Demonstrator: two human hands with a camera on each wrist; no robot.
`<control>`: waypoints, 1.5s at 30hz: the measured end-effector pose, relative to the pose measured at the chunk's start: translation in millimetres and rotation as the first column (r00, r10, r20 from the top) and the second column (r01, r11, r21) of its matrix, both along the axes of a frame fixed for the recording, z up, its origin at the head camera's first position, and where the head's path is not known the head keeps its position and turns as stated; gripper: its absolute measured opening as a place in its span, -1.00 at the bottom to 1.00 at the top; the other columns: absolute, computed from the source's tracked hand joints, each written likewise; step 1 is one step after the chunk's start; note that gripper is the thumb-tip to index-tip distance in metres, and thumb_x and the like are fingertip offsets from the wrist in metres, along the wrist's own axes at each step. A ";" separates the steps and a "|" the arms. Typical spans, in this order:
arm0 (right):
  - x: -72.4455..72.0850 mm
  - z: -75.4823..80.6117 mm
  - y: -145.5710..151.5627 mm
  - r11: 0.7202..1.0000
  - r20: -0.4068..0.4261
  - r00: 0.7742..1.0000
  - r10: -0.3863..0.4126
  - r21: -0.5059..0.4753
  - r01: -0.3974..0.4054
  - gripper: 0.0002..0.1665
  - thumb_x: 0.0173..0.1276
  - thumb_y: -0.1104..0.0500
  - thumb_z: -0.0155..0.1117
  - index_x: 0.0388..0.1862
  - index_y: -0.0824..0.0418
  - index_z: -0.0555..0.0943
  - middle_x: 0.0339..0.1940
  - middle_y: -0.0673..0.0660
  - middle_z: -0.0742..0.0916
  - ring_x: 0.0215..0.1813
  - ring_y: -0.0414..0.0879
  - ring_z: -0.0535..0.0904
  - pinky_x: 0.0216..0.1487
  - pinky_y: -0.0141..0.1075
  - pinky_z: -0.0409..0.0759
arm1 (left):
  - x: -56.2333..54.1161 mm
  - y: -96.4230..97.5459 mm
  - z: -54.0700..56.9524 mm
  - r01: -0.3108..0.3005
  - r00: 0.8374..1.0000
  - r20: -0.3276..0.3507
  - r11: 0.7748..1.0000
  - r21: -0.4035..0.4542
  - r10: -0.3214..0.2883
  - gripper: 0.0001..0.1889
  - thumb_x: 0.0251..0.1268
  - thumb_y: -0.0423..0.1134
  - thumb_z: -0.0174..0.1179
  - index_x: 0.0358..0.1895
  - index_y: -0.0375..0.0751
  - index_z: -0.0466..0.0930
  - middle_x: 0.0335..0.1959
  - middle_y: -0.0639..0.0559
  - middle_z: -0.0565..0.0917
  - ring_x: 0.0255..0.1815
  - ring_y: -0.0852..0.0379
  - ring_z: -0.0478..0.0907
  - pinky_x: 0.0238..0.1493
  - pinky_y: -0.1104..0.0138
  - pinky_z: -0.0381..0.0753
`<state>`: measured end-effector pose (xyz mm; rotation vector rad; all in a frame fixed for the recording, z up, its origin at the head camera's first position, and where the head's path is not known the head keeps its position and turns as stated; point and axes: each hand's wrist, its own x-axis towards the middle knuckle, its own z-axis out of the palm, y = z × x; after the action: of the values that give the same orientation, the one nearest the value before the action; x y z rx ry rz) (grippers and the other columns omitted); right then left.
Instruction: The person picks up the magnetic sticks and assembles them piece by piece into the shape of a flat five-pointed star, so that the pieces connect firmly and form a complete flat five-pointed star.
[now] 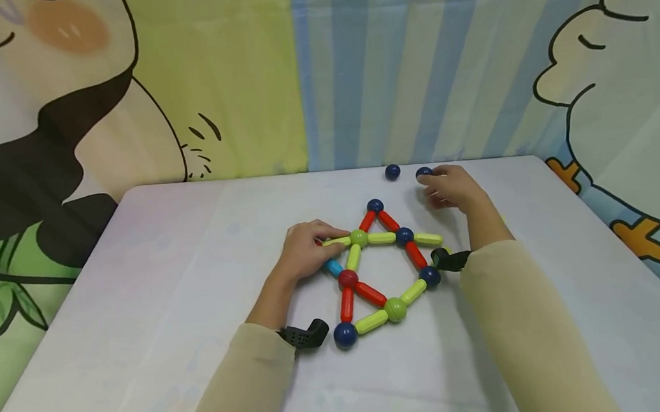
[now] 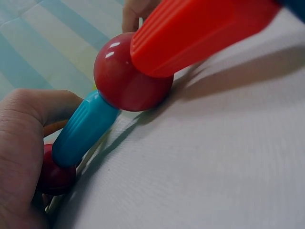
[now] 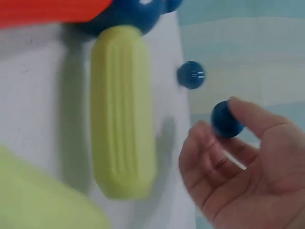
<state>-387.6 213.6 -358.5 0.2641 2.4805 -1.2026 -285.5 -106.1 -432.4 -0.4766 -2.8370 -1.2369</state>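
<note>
Built of balls and rods, a magnetic-looking frame lies on the white table. My left hand grips its left corner, fingers around a red ball that joins a blue rod. A yellow-green rod runs from that corner to a green ball. At the table's far edge, my right hand pinches a dark blue ball between thumb and fingers. Another dark blue ball sits just left of it. One yellow-green rod juts from the frame's right side.
Red rods and a dark blue ball form the frame's far peak. Its nearest corner is a dark blue ball. Behind the table hangs a printed cloth. Part of the frame's right side is behind the right wrist camera.
</note>
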 end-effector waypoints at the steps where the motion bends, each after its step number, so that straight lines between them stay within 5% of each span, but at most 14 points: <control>1: 2.1 2.7 -0.3 0.998 -0.021 1.000 -0.017 -0.060 0.016 -0.10 0.58 -0.18 0.11 0.67 0.26 0.11 0.23 0.29 0.62 0.06 0.05 0.64 -0.02 -0.35 0.70 | -0.2 -0.6 0.3 -0.003 1.000 -0.002 1.000 0.000 0.003 -0.72 0.32 -0.06 0.31 0.06 0.13 0.82 0.00 0.09 0.79 0.09 0.06 0.63 0.36 -0.01 0.31; 4: 9.5 13.1 -0.1 0.964 -0.057 0.996 -0.072 -0.259 0.055 -0.10 0.59 -0.13 0.14 0.70 0.18 0.06 0.44 0.31 0.53 0.30 0.12 0.58 0.10 -0.37 0.70 | -0.4 -2.8 1.0 -0.014 1.000 -0.004 1.000 0.007 0.014 -0.71 0.31 -0.06 0.32 0.05 0.13 0.82 0.00 0.09 0.79 0.07 0.06 0.63 0.34 -0.01 0.32; 8: 21.7 22.7 8.2 0.919 -0.041 0.994 -0.101 -0.388 0.077 -0.08 0.56 -0.09 0.21 0.71 0.07 0.03 0.50 0.27 0.46 0.31 0.05 0.59 0.10 -0.40 0.69 | -0.2 -5.6 0.3 -0.025 1.000 0.008 1.000 0.008 0.025 -0.71 0.30 -0.06 0.33 0.06 0.12 0.82 0.02 0.08 0.79 0.06 0.04 0.62 0.32 0.00 0.32; 17: 58.9 9.3 35.4 0.989 -0.080 0.997 0.016 -0.146 -0.028 -0.12 0.57 -0.14 0.18 0.64 0.28 0.17 0.50 0.34 0.46 0.42 0.20 0.46 0.26 -0.29 0.63 | 0.1 -9.7 -2.2 -0.032 0.999 0.007 0.999 0.006 0.032 -0.72 0.31 -0.06 0.33 0.05 0.12 0.83 0.01 0.08 0.79 0.04 0.04 0.62 0.33 -0.01 0.32; 26: 90.9 -1.0 36.7 0.990 -0.168 0.985 -0.031 -0.141 0.006 -0.18 0.54 -0.14 0.23 0.55 0.29 0.27 0.38 0.35 0.53 0.34 0.21 0.53 -0.03 -0.53 0.66 | 2.9 -9.1 -3.9 -0.033 0.999 0.005 0.999 0.023 0.033 -0.72 0.29 -0.07 0.34 0.04 0.10 0.83 0.00 0.07 0.79 -0.03 0.04 0.61 0.27 0.00 0.34; 36: 108.7 -7.6 49.1 0.993 -0.147 0.983 0.113 0.033 -0.109 -0.25 0.49 -0.04 0.32 0.53 0.19 0.34 0.29 0.32 0.57 0.10 0.16 0.66 0.28 0.04 0.61 | 2.2 -2.3 -2.8 -0.030 0.999 0.018 0.999 0.026 0.029 -0.72 0.30 -0.07 0.34 0.04 0.11 0.83 0.01 0.07 0.79 -0.02 0.04 0.60 0.27 0.01 0.34; 45: 111.0 -20.4 63.3 0.970 -0.085 0.968 0.237 0.073 -0.231 -0.35 0.44 0.03 0.36 0.43 0.17 0.47 0.12 0.30 0.61 -0.12 0.04 0.64 -0.07 -0.27 0.68 | 2.0 1.0 -0.2 -0.014 1.000 0.014 1.000 0.023 0.014 -0.72 0.30 -0.07 0.33 0.04 0.11 0.83 0.01 0.08 0.79 -0.01 0.05 0.60 0.26 0.01 0.34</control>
<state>-276.5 276.8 -378.9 -0.0702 2.5459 -1.0626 -283.5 -105.1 -432.6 -0.4484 -2.8289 -1.2734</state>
